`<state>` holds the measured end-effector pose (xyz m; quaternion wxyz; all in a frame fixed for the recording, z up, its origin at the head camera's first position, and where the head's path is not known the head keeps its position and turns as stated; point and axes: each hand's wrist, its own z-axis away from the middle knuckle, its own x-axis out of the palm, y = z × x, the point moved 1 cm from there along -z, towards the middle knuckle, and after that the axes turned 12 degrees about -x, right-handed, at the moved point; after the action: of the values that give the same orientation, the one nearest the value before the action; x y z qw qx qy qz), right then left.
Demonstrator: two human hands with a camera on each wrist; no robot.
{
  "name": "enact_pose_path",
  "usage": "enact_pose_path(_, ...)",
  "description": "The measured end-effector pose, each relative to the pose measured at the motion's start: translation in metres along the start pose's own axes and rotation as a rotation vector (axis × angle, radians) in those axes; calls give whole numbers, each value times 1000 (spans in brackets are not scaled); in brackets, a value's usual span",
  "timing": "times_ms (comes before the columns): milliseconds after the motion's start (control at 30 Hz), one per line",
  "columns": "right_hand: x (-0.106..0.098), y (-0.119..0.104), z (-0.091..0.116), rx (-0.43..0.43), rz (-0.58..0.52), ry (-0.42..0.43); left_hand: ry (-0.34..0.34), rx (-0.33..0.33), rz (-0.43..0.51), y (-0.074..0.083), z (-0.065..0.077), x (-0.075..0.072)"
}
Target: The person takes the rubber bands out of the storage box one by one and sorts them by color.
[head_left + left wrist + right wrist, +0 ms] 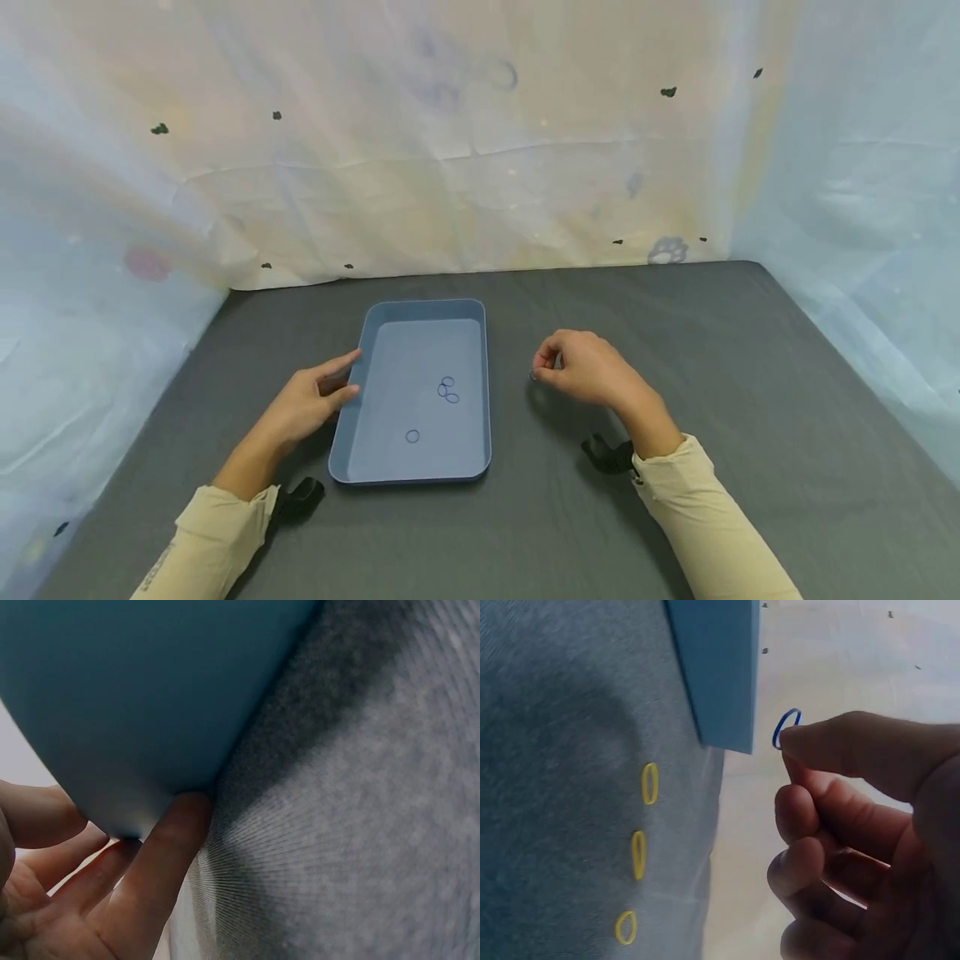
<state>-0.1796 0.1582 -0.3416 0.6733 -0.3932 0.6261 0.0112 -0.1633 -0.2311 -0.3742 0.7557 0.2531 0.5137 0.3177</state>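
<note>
A thin blue rubber band (786, 729) is pinched between the thumb and index finger of my right hand (588, 367), which is just right of the blue tray (409, 310). The other fingers of that hand are curled in. Inside the tray lie several small dark blue rubber bands (452, 398), some bunched right of the middle and one lower down. My left hand (303, 404) rests against the tray's left side, its fingers fairly straight. In the left wrist view one fingertip (193, 806) touches the outer wall low down, near the grey cloth.
Three yellow rubber bands (650, 783) lie in a row on the grey cloth (720, 367) in the right wrist view. Pale patterned curtains (480, 200) stand behind the table and at both sides. A black strap (607, 455) hangs by each wrist.
</note>
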Motion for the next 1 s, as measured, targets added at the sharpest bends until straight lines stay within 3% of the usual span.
enact_pose_path(200,7,8,2,-10,7,-58,-9,-10,20,-2,0,6)
enact_pose_path(1000,12,19,1,-49,129,-93,-4,13,28,0,-4,6)
